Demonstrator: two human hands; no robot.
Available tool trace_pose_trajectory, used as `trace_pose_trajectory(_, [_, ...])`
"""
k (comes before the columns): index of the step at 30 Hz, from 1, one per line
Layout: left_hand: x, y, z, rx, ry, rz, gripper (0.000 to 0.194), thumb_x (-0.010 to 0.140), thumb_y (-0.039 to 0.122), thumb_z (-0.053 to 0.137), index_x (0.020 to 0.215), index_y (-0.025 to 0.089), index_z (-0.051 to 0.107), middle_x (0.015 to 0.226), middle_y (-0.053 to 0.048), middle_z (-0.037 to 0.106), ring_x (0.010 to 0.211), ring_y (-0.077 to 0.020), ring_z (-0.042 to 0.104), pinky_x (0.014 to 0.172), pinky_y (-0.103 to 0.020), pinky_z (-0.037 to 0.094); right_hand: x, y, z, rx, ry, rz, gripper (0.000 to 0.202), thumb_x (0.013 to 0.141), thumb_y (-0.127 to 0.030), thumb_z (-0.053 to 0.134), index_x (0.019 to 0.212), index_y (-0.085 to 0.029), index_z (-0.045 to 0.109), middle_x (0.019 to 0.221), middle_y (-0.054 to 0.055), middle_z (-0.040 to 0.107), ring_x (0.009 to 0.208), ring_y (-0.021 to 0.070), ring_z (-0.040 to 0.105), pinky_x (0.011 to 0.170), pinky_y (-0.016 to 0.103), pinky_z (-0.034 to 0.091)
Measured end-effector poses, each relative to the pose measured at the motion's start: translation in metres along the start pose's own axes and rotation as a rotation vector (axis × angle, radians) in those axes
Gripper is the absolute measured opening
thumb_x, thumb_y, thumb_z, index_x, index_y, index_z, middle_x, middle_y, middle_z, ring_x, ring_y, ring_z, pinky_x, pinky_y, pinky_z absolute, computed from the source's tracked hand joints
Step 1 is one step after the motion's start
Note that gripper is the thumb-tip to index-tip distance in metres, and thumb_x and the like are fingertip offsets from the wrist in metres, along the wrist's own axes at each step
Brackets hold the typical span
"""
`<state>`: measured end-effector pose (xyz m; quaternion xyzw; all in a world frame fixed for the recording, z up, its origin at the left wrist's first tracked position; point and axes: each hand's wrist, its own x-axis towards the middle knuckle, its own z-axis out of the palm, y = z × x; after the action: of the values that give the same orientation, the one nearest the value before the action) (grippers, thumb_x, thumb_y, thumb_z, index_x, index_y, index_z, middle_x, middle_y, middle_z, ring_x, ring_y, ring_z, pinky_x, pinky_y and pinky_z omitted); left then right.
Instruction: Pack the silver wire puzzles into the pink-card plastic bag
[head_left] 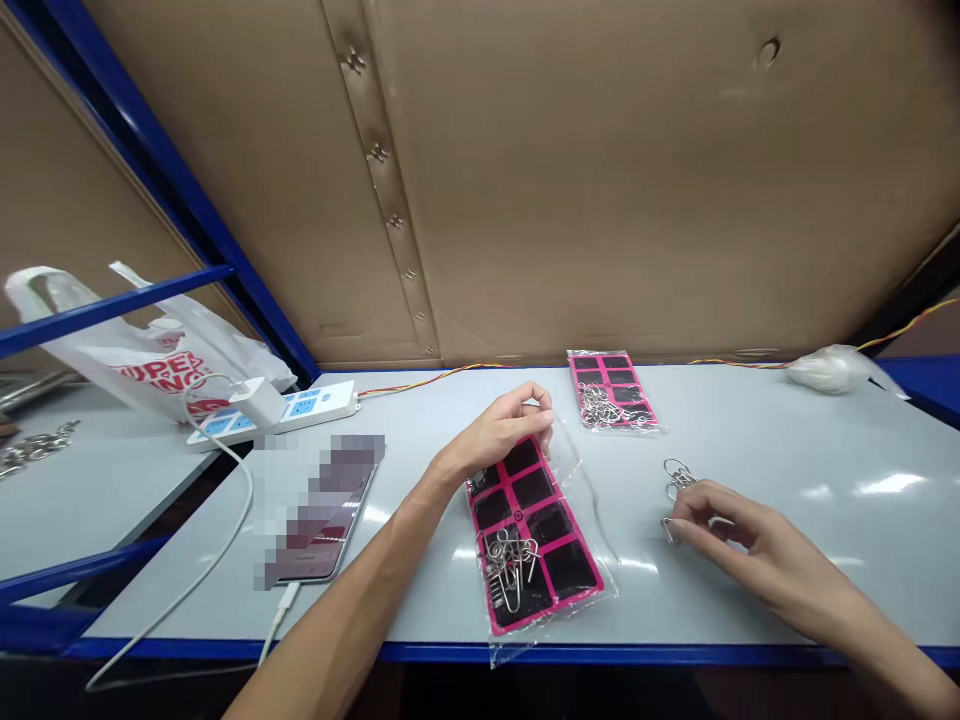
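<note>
My left hand (517, 425) is closed on the top edge of a clear plastic bag, which holds a pink and black card (533, 488) and several bent metal pieces (510, 565). The bag lies near the table's front edge. To the right, my right hand (720, 535) has its fingers pinched on a small silvery metal piece (670, 530). Just behind those fingers, more metal wire pieces (679, 475) rest on the table. Farther back lies a second bagged pink and black card (611, 385) with metal pieces in it.
On the grey table (420, 400) at left are a phone (337, 510) with a white cable, a power strip (322, 403) and a white plastic bag (157, 350). A bundled clear bag (829, 370) sits at the back right. Cardboard (600, 180) stands behind.
</note>
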<state>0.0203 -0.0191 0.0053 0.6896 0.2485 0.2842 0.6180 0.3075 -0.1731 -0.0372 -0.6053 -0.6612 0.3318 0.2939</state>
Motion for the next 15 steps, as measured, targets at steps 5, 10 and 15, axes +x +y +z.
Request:
trace_pose_trajectory(5, [0.0,0.001,0.001,-0.005,-0.004,0.006,0.021,0.092,0.04,0.06,0.095,0.022,0.05,0.071,0.002,0.061,0.067,-0.0171,0.062,0.066,-0.03,0.046,0.003,-0.01,0.0,0.254,0.076,0.076,0.033,0.089,-0.056,0.063,0.084,-0.024,0.066,0.102,0.005,0.067,0.094,0.0229,0.06,0.077,0.029,0.05])
trace_pose_trajectory(10, [-0.001,0.002,0.004,-0.023,-0.015,-0.002,0.022,0.091,0.041,0.061,0.096,0.022,0.051,0.07,0.002,0.062,0.066,-0.0173,0.063,0.069,-0.031,0.047,0.013,-0.03,0.013,0.378,0.073,0.133,0.038,0.087,-0.06,0.064,0.087,-0.022,0.067,0.102,0.008,0.068,0.094,0.0253,0.062,0.08,0.034,0.054])
trace_pose_trajectory(15, [0.0,-0.001,0.008,-0.033,-0.03,-0.032,0.022,0.09,0.041,0.063,0.095,0.022,0.052,0.07,0.003,0.062,0.067,-0.0161,0.062,0.071,-0.031,0.047,0.031,-0.05,0.034,0.423,0.058,0.085,0.037,0.086,-0.058,0.066,0.084,-0.021,0.064,0.079,0.003,0.06,0.07,0.017,0.054,0.059,0.028,0.049])
